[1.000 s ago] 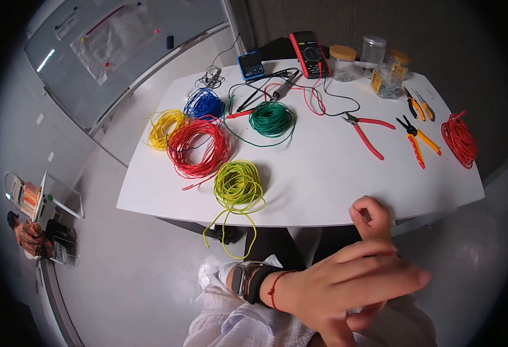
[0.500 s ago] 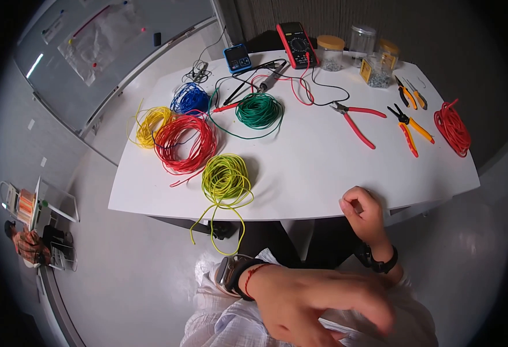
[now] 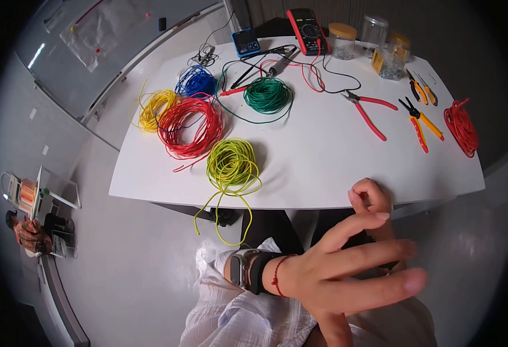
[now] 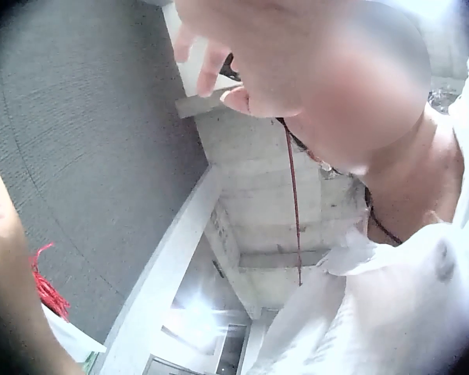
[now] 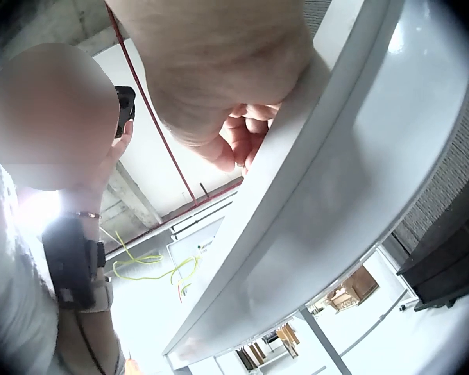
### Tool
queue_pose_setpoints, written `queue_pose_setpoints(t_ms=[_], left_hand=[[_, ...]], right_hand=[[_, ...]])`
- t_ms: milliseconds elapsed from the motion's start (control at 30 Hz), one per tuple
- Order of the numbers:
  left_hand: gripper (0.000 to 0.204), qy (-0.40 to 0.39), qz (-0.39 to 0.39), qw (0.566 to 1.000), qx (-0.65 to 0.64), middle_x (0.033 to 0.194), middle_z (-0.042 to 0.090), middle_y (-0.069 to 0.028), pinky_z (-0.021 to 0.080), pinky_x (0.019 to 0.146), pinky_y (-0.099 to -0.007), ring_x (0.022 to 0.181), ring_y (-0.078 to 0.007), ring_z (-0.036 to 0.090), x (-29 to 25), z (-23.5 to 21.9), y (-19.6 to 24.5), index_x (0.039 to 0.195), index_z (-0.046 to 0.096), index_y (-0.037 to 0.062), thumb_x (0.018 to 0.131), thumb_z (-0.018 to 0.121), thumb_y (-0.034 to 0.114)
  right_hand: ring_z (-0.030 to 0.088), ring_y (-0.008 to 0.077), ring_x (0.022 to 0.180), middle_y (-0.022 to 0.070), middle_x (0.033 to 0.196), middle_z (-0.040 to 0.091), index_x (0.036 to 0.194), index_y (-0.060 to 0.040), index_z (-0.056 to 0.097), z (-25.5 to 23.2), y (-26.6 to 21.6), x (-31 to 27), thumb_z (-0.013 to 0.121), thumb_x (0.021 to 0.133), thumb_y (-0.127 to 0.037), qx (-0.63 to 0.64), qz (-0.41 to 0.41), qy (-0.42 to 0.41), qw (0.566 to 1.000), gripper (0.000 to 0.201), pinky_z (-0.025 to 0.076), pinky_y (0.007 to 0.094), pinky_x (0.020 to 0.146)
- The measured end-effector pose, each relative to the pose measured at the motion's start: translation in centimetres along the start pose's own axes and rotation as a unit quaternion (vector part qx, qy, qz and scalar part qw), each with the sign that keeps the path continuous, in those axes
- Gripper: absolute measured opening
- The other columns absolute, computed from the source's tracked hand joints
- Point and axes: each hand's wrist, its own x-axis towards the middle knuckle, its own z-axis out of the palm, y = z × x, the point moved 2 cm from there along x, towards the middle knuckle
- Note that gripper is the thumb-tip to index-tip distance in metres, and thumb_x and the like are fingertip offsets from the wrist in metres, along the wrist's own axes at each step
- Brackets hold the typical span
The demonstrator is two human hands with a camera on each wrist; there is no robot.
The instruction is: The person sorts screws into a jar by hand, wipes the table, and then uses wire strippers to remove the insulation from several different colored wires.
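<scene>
My left hand [image 3: 352, 272], with a watch and a red string at its wrist, is raised in front of the body, fingers spread and holding nothing. Beyond it my right hand [image 3: 372, 198] rests at the front edge of the white table [image 3: 317, 168], its empty fingers loosely curled. In the right wrist view, the right hand [image 5: 227, 94] lies against the table edge. Left of the hands sits a yellow-green wire coil [image 3: 231, 165], loose ends over the edge. Red-handled cutters [image 3: 370, 120] and yellow-red wire strippers [image 3: 421, 126] lie beyond the right hand.
Red [image 3: 190, 130], yellow [image 3: 156, 110], blue [image 3: 196, 82] and green [image 3: 267, 95] coils lie at left and centre, another red coil [image 3: 462, 130] at right. Behind are a multimeter [image 3: 307, 33], a small blue device [image 3: 246, 42], jars [image 3: 343, 43] and orange-black pliers [image 3: 417, 88]. A person sits far left.
My left hand dipped with bent fingers, then came up and right with its fingers spread wider. The right hand stays by the table edge. The head view has shifted slightly.
</scene>
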Motion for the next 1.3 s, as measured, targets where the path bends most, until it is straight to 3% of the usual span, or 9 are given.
queue_pose_setpoints(t_ms=[433, 567, 700, 800, 900, 1000, 1033, 1267, 1300], left_hand=[[0.022, -0.009, 0.147, 0.983, -0.109, 0.081, 0.063, -0.0108, 0.043, 0.083, -0.0407, 0.070, -0.0240, 0.060, -0.6, -0.1, -1.5, 0.089, 0.060, -0.0053, 0.069, 0.051, -0.005], [0.024, -0.045, -0.024, 0.963, -0.266, 0.079, 0.060, -0.0116, 0.047, 0.076, -0.0410, 0.069, -0.0259, 0.059, -1.0, 0.0, -0.8, 0.089, 0.061, -0.0006, 0.071, 0.048, -0.010], [0.024, 0.014, 0.067, 0.957, -0.281, 0.083, 0.060, -0.0124, 0.048, 0.072, -0.0389, 0.069, -0.0270, 0.059, -0.5, 0.6, -1.0, 0.092, 0.060, -0.0021, 0.072, 0.048, -0.009], [0.023, 0.032, 0.160, 0.947, -0.278, 0.088, 0.061, -0.0132, 0.047, 0.070, -0.0380, 0.071, -0.0288, 0.059, -1.2, 0.6, -1.6, 0.096, 0.057, -0.0073, 0.084, 0.055, 0.012], [0.083, -0.022, 0.063, 0.967, -0.244, 0.096, 0.062, -0.0148, 0.046, 0.075, -0.0368, 0.077, -0.0277, 0.059, -1.7, 0.5, -1.7, 0.104, 0.057, -0.0075, 0.075, 0.041, 0.069], [0.083, -0.155, 0.030, 0.968, -0.195, 0.098, 0.063, -0.0144, 0.045, 0.077, -0.0350, 0.078, -0.0260, 0.059, 0.4, -1.0, -1.1, 0.104, 0.058, -0.0070, 0.076, 0.039, 0.069], [0.084, 0.025, 0.121, 0.978, -0.166, 0.098, 0.063, -0.0132, 0.045, 0.076, -0.0343, 0.078, -0.0255, 0.059, -1.7, 1.5, -2.1, 0.103, 0.058, -0.0072, 0.076, 0.037, 0.070], [0.080, -0.031, 0.158, 0.980, -0.116, 0.101, 0.062, -0.0124, 0.046, 0.077, -0.0339, 0.081, -0.0254, 0.060, -1.2, -0.1, -2.2, 0.109, 0.056, -0.0057, 0.080, 0.037, 0.066], [0.043, -0.043, 0.084, 0.990, -0.103, 0.091, 0.059, -0.0096, 0.048, 0.074, -0.0383, 0.076, -0.0260, 0.062, -0.9, -0.8, -1.3, 0.099, 0.056, -0.0007, 0.082, 0.045, 0.037]], right_hand=[[0.049, 0.0181, 0.050, 0.0067, 0.060, 0.052, 0.070, -0.0022, 0.048, -0.2, -0.6, 0.2, 0.061, 0.075, -0.001, -0.007, -0.017, -0.008, 1.000, 0.014, 0.039, 0.0253, 0.046], [0.049, 0.0179, 0.050, 0.0067, 0.061, 0.052, 0.070, -0.0022, 0.048, -0.2, -0.7, 0.3, 0.061, 0.075, 0.000, 0.006, -0.024, -0.007, 1.000, 0.014, 0.039, 0.0252, 0.046], [0.048, 0.0180, 0.050, 0.0067, 0.061, 0.051, 0.070, -0.0023, 0.048, -0.2, -0.6, 0.3, 0.061, 0.075, 0.000, -0.018, -0.043, -0.004, 0.999, 0.014, 0.039, 0.0253, 0.046], [0.048, 0.0180, 0.049, 0.0067, 0.061, 0.051, 0.070, -0.0024, 0.048, -0.2, -0.7, 0.3, 0.061, 0.075, 0.000, -0.009, -0.042, 0.001, 0.999, 0.014, 0.038, 0.0256, 0.046], [0.048, 0.0176, 0.048, 0.0067, 0.061, 0.051, 0.070, -0.0024, 0.048, 0.0, -0.7, 0.2, 0.061, 0.075, -0.001, -0.014, -0.039, 0.001, 0.999, 0.014, 0.038, 0.0257, 0.046], [0.048, 0.0173, 0.049, 0.0068, 0.061, 0.052, 0.070, -0.0023, 0.048, 0.1, -0.4, 0.0, 0.061, 0.075, -0.001, -0.011, -0.026, -0.009, 1.000, 0.014, 0.039, 0.0253, 0.046], [0.048, 0.0173, 0.049, 0.0068, 0.061, 0.052, 0.070, -0.0023, 0.048, 0.1, -0.3, 0.1, 0.061, 0.076, -0.002, -0.012, -0.029, -0.002, 0.999, 0.014, 0.039, 0.0252, 0.047], [0.050, 0.0187, 0.051, 0.0073, 0.061, 0.053, 0.070, -0.0019, 0.048, -0.1, -0.7, 0.2, 0.061, 0.076, -0.002, -0.023, -0.013, -0.003, 1.000, 0.014, 0.041, 0.0259, 0.048], [0.051, 0.0191, 0.051, 0.0072, 0.062, 0.053, 0.071, -0.0022, 0.048, -0.1, -0.8, 0.3, 0.061, 0.075, -0.002, -0.011, -0.001, -0.007, 1.000, 0.014, 0.041, 0.0261, 0.047]])
